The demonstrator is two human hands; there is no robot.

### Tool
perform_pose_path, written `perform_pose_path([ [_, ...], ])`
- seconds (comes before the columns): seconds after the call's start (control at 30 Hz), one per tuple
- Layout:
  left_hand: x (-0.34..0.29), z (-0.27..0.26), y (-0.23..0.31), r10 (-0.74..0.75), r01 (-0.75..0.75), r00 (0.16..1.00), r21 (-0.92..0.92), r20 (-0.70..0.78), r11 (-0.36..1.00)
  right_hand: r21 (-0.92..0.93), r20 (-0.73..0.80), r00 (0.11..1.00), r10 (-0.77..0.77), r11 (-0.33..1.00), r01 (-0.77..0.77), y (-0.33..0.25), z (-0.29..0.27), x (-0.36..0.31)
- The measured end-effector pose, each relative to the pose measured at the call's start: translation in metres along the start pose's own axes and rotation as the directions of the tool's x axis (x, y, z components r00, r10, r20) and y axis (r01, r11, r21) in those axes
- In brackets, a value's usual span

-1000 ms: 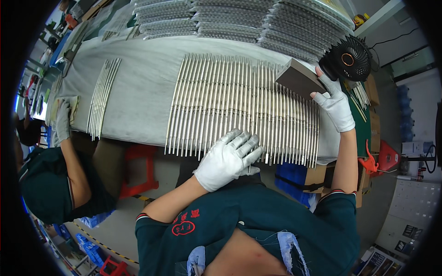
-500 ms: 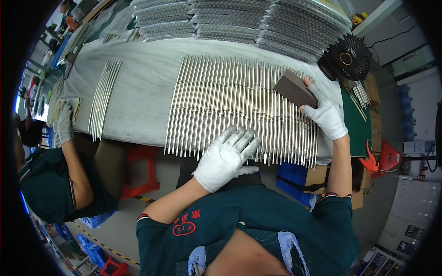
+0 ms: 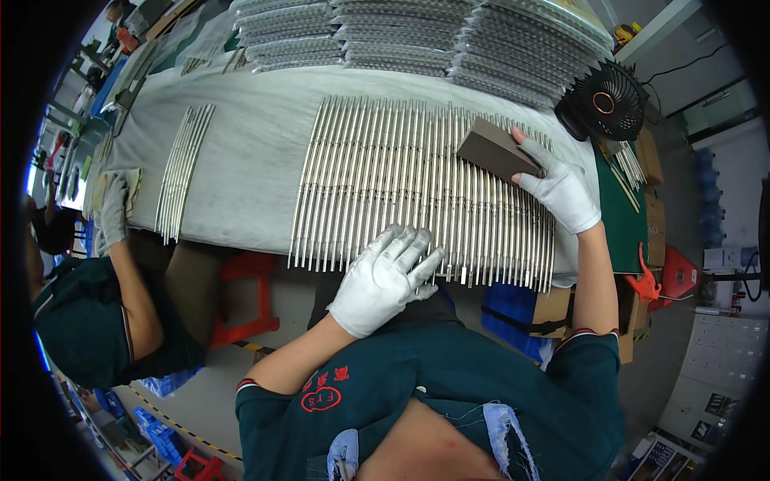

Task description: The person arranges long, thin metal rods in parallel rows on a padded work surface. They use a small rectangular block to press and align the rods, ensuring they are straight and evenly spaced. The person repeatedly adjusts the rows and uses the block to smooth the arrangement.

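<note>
A wide row of thin, shiny metal rods [image 3: 377, 176] lies side by side on the cloth-covered table. My left hand [image 3: 381, 276], in a white glove greyed at the fingertips, lies flat over the near ends of the rods with its fingers slightly apart. In my right hand [image 3: 561, 188], gloved with the thumb and a fingertip bare, is a brown rectangular sanding block [image 3: 497, 150]. Thumb and fingers grip its right end. The block lies slantwise over the far right part of the row; its underside is hidden.
Stacks of clear plastic trays [image 3: 393, 36] line the table's far side. A black fan [image 3: 601, 103] stands at the far right. A smaller bundle of rods [image 3: 184, 172] lies to the left, near a co-worker's gloved hand [image 3: 112, 212]. A red stool [image 3: 245, 297] stands below the table edge.
My right hand has slid the sanding block a little to the left over the rods. My left hand has shifted slightly left and toward me, its fingers drawn a bit closer together.
</note>
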State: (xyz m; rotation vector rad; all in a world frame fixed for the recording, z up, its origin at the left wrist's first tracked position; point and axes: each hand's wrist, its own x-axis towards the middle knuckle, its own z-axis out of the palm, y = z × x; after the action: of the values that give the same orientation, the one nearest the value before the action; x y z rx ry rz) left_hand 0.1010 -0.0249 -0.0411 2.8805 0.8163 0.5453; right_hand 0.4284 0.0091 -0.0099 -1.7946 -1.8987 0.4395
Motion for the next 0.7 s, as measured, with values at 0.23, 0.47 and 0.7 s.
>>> perform_pose_path([
  [0.23, 0.004, -0.005, -0.001, 0.041, -0.042, 0.999, -0.11, -0.012, 0.993, 0.032, 0.231, 0.931, -0.284, 0.958, 0.284, -0.064, 0.024, 0.053],
  [0.47, 0.005, -0.005, -0.003, 0.09, -0.091, 0.996, -0.099, -0.013, 0.991, 0.091, 0.21, 0.938, -0.275, 0.961, 0.261, -0.034, 0.006, 0.056],
  [0.7, 0.009, -0.008, -0.005, 0.112, -0.106, 0.992, -0.085, 0.06, 0.991, 0.153, 0.181, 0.944, -0.275, 0.956, 0.249, -0.04, 0.007, 0.052],
])
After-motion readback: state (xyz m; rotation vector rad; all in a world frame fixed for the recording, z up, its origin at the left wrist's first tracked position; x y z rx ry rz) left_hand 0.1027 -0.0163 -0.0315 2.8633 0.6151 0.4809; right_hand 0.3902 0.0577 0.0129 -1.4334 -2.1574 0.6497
